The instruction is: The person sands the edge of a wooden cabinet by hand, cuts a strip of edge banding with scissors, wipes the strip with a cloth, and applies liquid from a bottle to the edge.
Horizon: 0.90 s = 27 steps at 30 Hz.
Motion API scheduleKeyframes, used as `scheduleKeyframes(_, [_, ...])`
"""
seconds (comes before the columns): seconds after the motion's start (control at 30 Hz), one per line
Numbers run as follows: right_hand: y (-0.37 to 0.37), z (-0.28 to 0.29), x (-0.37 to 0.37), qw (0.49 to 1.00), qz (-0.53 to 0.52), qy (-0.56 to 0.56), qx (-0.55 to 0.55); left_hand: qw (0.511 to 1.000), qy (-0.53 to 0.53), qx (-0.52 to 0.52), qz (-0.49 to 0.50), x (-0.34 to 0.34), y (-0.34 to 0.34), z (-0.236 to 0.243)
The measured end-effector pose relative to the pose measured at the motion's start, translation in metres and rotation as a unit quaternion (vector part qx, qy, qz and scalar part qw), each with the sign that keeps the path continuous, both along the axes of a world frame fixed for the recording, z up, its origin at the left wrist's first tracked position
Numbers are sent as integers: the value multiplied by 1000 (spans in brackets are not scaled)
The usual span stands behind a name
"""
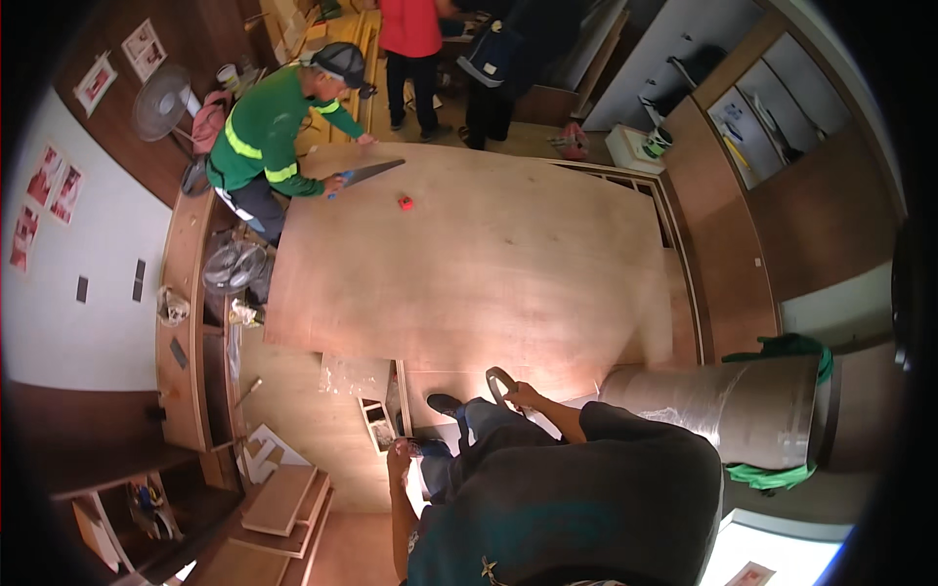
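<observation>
Here, dark ring [492, 387] in right hand [525, 396], wall sheets [67, 193] illegible.

Right fingers [517, 395] holding dark ring [491, 383], plywood sheet [469, 259]

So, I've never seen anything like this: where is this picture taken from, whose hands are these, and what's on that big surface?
There's no machine arm here, only a person. The camera sits on that person's head and looks down through a very wide lens, so straight edges bend near the rim. The dark shirt at the bottom is the wearer's own.

The right-hand fingers hold a dark ring-shaped thing; what it is, I can't say. Whether the left-hand fingers hold anything is unclear.

Ahead is a large wooden sheet with a small red object on it. At its far left, a co-worker in green grips a blue-handled saw over the sheet.
</observation>
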State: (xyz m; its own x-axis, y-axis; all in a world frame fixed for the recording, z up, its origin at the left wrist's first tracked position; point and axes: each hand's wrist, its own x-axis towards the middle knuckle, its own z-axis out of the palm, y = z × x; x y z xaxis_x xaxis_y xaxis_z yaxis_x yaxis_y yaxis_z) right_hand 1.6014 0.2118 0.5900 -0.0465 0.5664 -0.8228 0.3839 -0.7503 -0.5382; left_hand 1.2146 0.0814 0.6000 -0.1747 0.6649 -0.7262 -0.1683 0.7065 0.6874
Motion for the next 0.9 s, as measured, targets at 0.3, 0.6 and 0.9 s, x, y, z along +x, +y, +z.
scheduleKeyframes(0.3, [-36, -29, 1, 988, 83, -72, 110, 995, -29, -70, -69, -19, -31, -17])
scheduleKeyframes(0.6, [-81, 0, 0, 994, -97, -12, 58, 988, -10, -46, -144, -61, -31, -45])
scheduleKeyframes(0.9, [-136, -24, -3, 992, -15, -124, 34, 996, -47, 33, -71, -61, -9, -16])
